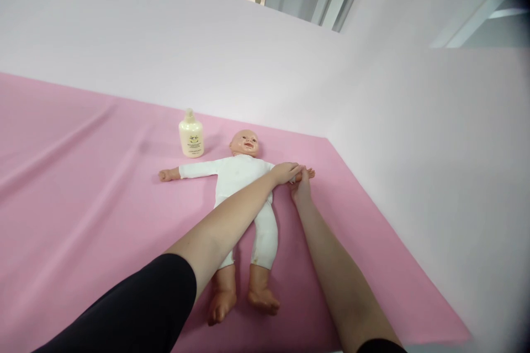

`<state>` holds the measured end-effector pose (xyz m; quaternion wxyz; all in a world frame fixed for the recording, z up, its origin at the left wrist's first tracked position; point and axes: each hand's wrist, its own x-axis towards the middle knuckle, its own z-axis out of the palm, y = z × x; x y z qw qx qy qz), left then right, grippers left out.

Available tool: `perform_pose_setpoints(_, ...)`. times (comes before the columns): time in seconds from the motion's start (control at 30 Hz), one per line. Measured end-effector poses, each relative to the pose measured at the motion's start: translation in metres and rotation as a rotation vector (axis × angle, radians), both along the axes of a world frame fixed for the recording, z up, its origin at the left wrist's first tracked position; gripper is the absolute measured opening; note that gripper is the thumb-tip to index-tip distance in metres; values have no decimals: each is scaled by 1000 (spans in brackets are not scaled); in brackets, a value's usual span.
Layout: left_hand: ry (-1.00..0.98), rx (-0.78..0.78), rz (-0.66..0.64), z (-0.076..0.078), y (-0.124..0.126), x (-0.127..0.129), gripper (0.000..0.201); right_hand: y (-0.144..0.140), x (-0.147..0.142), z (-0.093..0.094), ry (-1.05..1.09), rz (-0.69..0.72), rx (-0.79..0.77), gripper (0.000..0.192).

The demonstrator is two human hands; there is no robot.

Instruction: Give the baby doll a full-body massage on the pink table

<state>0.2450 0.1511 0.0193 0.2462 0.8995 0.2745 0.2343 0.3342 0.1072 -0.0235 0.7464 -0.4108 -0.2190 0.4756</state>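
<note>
1. Two bare hands meet at one arm of a baby doll [244, 176] that lies face-up on a pink sheet [83, 187], arms spread wide, legs toward the camera, head toward the pale wall [248, 66].
2. The left hand [285, 172] reaches across the doll's chest, and its fingers lie over the doll's outstretched arm near the wrist; it looks curled loosely around the limb, though how tightly it grips cannot be told from this angle.
3. The right hand [301, 187] comes up from below, fingers raised against the doll's small hand, touching it, apparently pinching or propping it.
4. A cream-coloured lotion bottle [191, 135] stands upright just beside the doll's head, apart from both hands.
5. The doll looks light, with hard, smooth plastic limbs and a white cloth suit [265, 226] over the trunk; bare plastic may slip under the fingers, while the sleeve offers more friction.
6. The arm probably swivels at the shoulder, so a hold near the wrist with support under the forearm seems the safest grip.
</note>
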Motion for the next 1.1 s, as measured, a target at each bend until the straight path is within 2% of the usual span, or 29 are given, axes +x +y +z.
perform_pose_setpoints(0.3, -16, 30, -32, -3, 4, 1, 44, -2, 0, 5, 66, -8, 15, 27)
perform_pose_setpoints(0.6, -51, -96, -25, -8, 3, 3, 42, -4, 5, 3, 41, 24, 36, 18)
perform_pose_setpoints(0.77, -52, -49, -24, -12, 7, 5, 42, -3, 8, 3, 26, 2, 53, 18)
perform_pose_setpoints(0.9, -12, 3, -25, -12, 9, 6, 40, -3, 10, 3, 49, -28, 36, 32)
perform_pose_setpoints(1.1, 11, 99, -44, -13, 9, 6, 39, -2, 10, 4, 64, -68, -13, 25)
